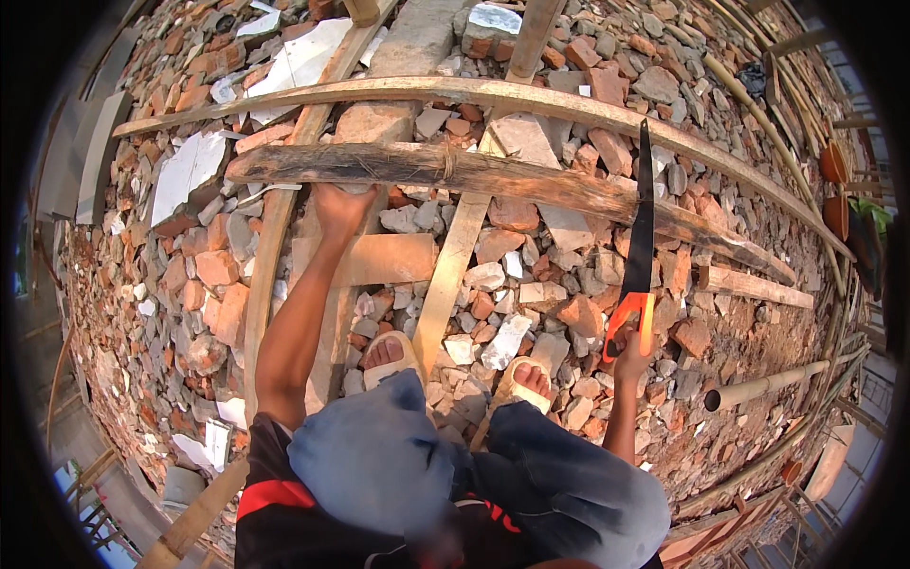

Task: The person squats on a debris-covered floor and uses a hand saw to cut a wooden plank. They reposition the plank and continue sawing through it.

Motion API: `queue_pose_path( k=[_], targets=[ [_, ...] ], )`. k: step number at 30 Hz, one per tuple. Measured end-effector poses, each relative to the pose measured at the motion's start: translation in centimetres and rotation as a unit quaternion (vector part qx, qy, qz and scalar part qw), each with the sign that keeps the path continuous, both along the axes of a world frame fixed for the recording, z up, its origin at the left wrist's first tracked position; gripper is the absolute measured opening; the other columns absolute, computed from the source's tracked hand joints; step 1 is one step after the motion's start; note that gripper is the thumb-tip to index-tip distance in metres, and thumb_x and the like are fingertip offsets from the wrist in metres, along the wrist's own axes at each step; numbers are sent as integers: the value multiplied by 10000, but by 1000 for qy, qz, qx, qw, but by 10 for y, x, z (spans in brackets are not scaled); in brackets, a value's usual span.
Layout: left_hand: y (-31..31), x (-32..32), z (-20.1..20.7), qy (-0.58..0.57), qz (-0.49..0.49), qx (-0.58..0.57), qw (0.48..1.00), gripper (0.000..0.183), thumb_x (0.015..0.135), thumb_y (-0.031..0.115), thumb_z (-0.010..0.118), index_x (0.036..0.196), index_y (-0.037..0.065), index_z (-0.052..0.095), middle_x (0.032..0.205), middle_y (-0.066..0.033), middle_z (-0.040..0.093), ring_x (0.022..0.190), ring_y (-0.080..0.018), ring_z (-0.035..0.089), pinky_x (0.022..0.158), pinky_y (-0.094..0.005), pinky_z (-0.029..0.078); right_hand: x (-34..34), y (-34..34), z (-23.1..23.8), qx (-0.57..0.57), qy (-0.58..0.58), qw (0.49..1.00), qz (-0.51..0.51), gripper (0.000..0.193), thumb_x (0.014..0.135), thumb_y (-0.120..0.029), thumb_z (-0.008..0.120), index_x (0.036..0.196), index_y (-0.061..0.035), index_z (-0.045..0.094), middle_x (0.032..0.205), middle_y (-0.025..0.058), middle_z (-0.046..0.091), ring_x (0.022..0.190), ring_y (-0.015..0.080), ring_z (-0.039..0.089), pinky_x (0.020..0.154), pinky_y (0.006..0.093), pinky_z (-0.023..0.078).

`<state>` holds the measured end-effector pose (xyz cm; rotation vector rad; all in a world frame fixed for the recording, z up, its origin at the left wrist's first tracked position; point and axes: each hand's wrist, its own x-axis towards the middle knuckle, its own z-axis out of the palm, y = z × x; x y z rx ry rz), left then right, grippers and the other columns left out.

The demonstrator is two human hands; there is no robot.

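Note:
In my right hand (627, 353) is a hand saw (641, 237) with a black blade and an orange-and-black handle. My fingers are closed round its handle, and the blade points away from me, across a dark, weathered wooden beam (531, 180). I cannot tell whether its teeth are in the wood. My left hand (343, 207) grips the near edge of that beam close to its left end; the wood hides most of the fingers. The beam lies crosswise over two lighter timbers, the left timber (268, 284) and the middle timber (453, 275).
Broken bricks and concrete (213, 270) cover the ground around my sandalled feet. Beyond the beam runs a long pale batten (427, 90). A short wood piece (756, 286) and a bamboo pole (768, 387) lie at the right. White slabs (190, 175) rest at the left.

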<state>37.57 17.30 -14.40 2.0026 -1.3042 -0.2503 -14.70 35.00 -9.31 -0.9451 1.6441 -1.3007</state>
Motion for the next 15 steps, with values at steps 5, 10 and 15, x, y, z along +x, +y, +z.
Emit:
queue_pose_path(
  k=[5,10,15],
  targets=[
    [47,14,8,41,-68,-25,997,773,636,203,912,1273,-62,563,1243,-276,627,1159,-442,593,1025,-490,442,12,29,5,29,-4,999,-36,88,861,-42,491,774,-28,499,623,-1,472,522,77,386,487,257,323],
    [81,-7,14,-4,-54,-41,998,693,660,252,923,1221,-31,630,1142,-220,688,1061,-391,655,978,-455,481,7,65,0,8,-9,999,-33,64,844,-47,492,810,-6,527,633,0,470,530,82,385,495,258,336],
    [87,9,-7,-193,-14,-22,981,918,703,443,893,1406,-11,516,1401,-264,531,1325,-454,472,1163,-578,273,10,73,-12,14,-21,998,-65,81,883,-30,516,803,-26,505,644,32,494,541,92,402,512,266,342]
  ],
)
